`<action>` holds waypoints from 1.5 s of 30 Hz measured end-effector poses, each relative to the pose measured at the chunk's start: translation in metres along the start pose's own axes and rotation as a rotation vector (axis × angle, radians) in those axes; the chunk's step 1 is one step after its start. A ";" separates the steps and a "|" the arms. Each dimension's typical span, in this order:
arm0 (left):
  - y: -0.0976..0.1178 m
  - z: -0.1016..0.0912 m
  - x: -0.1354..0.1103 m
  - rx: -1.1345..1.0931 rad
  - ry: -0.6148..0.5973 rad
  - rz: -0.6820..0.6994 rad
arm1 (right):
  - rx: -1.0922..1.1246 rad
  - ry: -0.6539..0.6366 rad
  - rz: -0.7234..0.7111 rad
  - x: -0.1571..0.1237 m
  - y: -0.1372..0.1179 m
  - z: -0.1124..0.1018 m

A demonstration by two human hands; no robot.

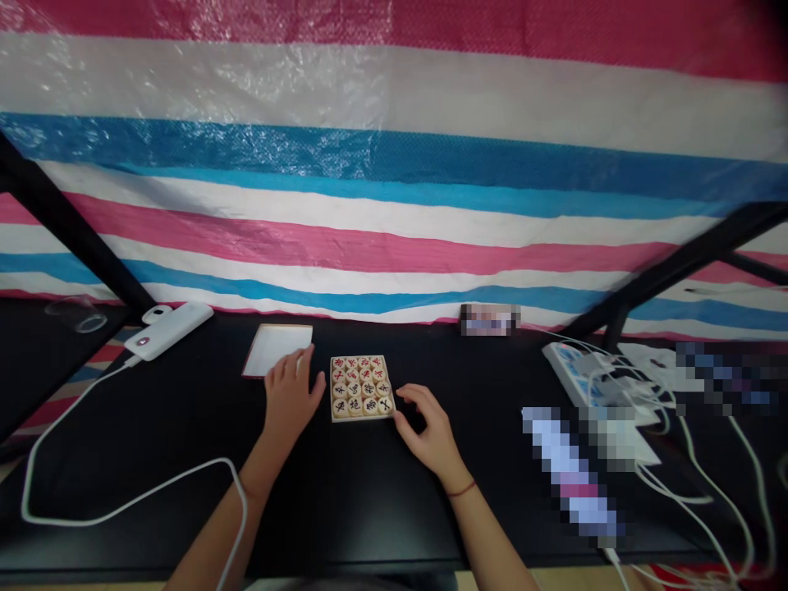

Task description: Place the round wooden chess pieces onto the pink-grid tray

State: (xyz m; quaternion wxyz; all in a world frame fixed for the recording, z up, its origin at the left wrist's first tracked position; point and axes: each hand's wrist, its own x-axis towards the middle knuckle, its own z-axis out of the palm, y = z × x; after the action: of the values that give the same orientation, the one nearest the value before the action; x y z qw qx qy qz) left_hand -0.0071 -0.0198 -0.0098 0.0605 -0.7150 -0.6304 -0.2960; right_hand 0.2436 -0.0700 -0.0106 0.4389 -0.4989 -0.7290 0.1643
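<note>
A square open box (362, 419) holds rows of round Chinese chess pieces (361, 387), the far rows marked in red and the near rows in black. To its left lies a box lid (277, 349), white inside with a reddish edge. My left hand (292, 390) is spread open, its fingertips over the lid's near right corner. At the box's right side is my right hand (429, 428), thumb and fingers curved apart with a gap between them. Its fingertips are close to the box edge; whether they touch it I cannot tell. A thin cord circles my right wrist.
A white power bank (172, 330) with a cable lies at the left. On the right are a power strip (570, 373), tangled white cables and a blurred-out device (572, 476). Another blurred object (489, 320) stands at the back, before a striped plastic sheet (382, 246).
</note>
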 end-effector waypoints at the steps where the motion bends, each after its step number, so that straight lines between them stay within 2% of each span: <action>1: -0.007 -0.001 0.003 0.022 -0.049 -0.050 | 0.001 0.016 0.008 0.000 0.001 0.000; 3: -0.015 -0.006 0.008 -0.033 -0.134 -0.096 | -0.013 0.067 0.008 0.001 0.000 0.000; 5: -0.011 -0.017 0.014 -0.223 -0.092 -0.172 | -0.057 0.119 -0.016 0.003 -0.005 0.001; 7: 0.005 -0.033 0.017 -0.582 0.001 -0.281 | -0.115 0.121 -0.044 0.005 -0.017 0.002; 9: 0.027 -0.049 0.016 -1.063 0.099 -0.440 | -0.145 0.083 -0.035 0.008 -0.030 0.006; 11: 0.047 -0.058 0.011 -1.517 0.079 -0.592 | -0.112 0.065 0.020 0.011 -0.041 0.012; 13: 0.059 -0.059 0.004 -1.746 0.008 -0.781 | -0.032 0.086 0.087 0.014 -0.047 0.018; 15: 0.061 -0.052 -0.004 -1.803 -0.034 -0.922 | 0.030 0.108 0.126 0.017 -0.048 0.022; 17: 0.056 -0.041 -0.009 -1.744 -0.092 -0.961 | 0.041 0.106 0.137 0.019 -0.045 0.025; 19: 0.048 -0.029 -0.012 -1.558 -0.175 -0.935 | 0.020 0.087 0.143 0.020 -0.040 0.026; 22: 0.038 -0.015 -0.015 -1.185 -0.263 -0.796 | -0.037 0.072 0.169 0.020 -0.032 0.027; 24: 0.036 -0.011 -0.017 -1.023 -0.300 -0.696 | -0.071 0.086 0.181 0.020 -0.029 0.027; 29: 0.039 -0.017 -0.023 -0.845 -0.339 -0.587 | -0.102 0.114 0.216 0.015 -0.028 0.026; 36: 0.042 -0.031 -0.032 -0.466 -0.489 -0.458 | -0.175 0.041 0.250 -0.003 -0.026 0.024; 41: 0.047 -0.028 -0.040 -0.220 -0.488 -0.321 | -0.259 -0.051 0.242 -0.009 -0.023 0.026; 45: 0.046 -0.018 -0.044 -0.129 -0.384 -0.205 | -0.240 -0.061 0.268 -0.008 -0.022 0.027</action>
State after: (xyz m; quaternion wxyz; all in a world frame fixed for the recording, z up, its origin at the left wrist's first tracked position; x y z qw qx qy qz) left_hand 0.0280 -0.0755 -0.0038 -0.1367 -0.6927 -0.6797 -0.1988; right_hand 0.2102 -0.0811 -0.0145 0.3281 -0.6353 -0.6832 0.1482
